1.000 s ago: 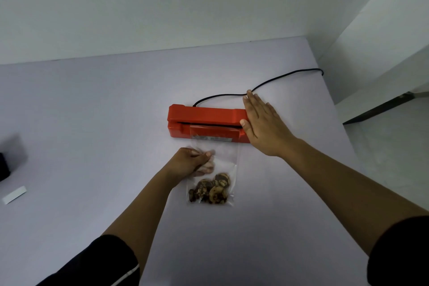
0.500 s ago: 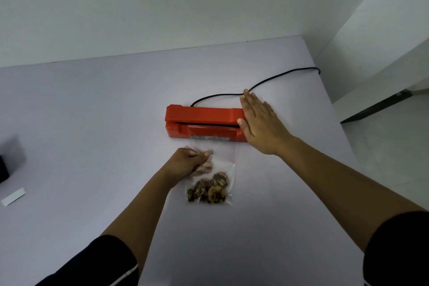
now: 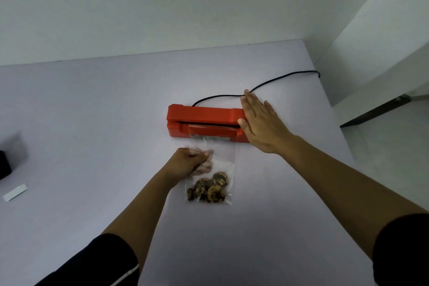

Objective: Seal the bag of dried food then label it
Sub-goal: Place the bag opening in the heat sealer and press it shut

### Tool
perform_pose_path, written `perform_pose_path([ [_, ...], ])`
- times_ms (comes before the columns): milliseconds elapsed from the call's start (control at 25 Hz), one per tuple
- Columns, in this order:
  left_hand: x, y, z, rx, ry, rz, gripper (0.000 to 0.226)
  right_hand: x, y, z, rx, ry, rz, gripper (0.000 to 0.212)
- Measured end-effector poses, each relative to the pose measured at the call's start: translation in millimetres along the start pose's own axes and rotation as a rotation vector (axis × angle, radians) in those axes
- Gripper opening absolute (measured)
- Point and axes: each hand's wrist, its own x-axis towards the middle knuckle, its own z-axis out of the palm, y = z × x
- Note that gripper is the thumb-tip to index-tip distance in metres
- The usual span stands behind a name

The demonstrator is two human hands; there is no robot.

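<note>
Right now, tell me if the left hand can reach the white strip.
Probably yes: bare table lies between the left hand and the white strip, but its fingers pinch the bag, so it must let go first.

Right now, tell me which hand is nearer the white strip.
Left. The left hand pinches the bag, right of the white strip; the right hand lies farther right, on the red sealer.

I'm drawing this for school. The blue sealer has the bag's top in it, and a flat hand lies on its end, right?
The head view shows the sealer is orange-red, not blue. The bag has its top in it, and the right hand lies flat on its end.
</note>
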Motion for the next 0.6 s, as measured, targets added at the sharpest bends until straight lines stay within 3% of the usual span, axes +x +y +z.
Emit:
perform_pose_path([
  [160,-2.0,-0.1,-1.0,0.045,0.001,0.008,0.026,-5.1,1.9,-11.9,-0.084,-0.016,-0.048,0.063],
  [360,-6.5,3.0,-1.0,0.021,-0.011,0.018,0.038,-14.3,-14.0,-56.1,-0.098,0.271,-0.156,0.06],
  [480,-12.3,3.5,-0.4,-0.005,0.019,0.036,0.041,-17.1,-33.5,-91.8,0.065,0.345,-0.095,0.069],
  [600,-19.3,3.8,1.4,0.068,0.067,0.049,0.029,-9.1,-65.2,-118.6,0.252,0.409,-0.108,0.076],
])
